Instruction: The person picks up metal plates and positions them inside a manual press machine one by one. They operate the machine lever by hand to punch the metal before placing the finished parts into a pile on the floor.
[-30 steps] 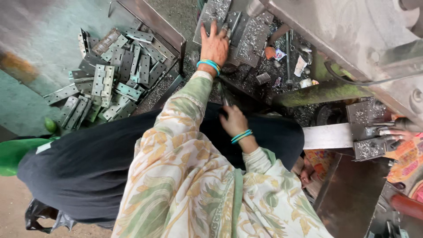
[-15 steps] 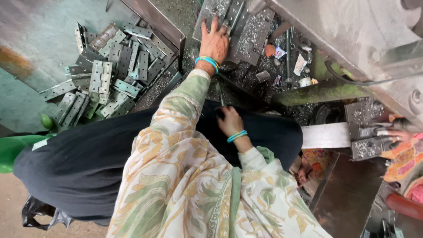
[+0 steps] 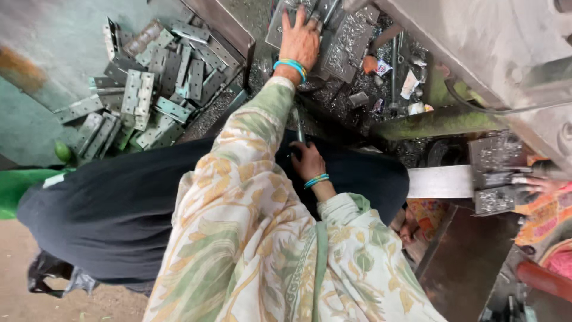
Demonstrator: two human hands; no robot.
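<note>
My left hand (image 3: 301,39) is stretched far forward, fingers spread, lying flat on a grey metal plate (image 3: 348,42) among the metal scraps on a machine bed. Bangles circle that wrist. My right hand (image 3: 308,162) stays close to my body over the dark cloth on my lap (image 3: 119,209). Its fingers are curled around a thin dark metal rod (image 3: 297,126) that points up towards the machine. What the rod's far end touches is hidden.
A heap of grey metal hinges (image 3: 149,89) lies in a tray at the upper left. A large grey machine body (image 3: 488,53) fills the upper right. At the right edge another person's hand (image 3: 539,185) works at a metal die block (image 3: 494,176).
My left hand has reached further forward onto the metal plate. My right hand has stayed near my lap, shifting only slightly.
</note>
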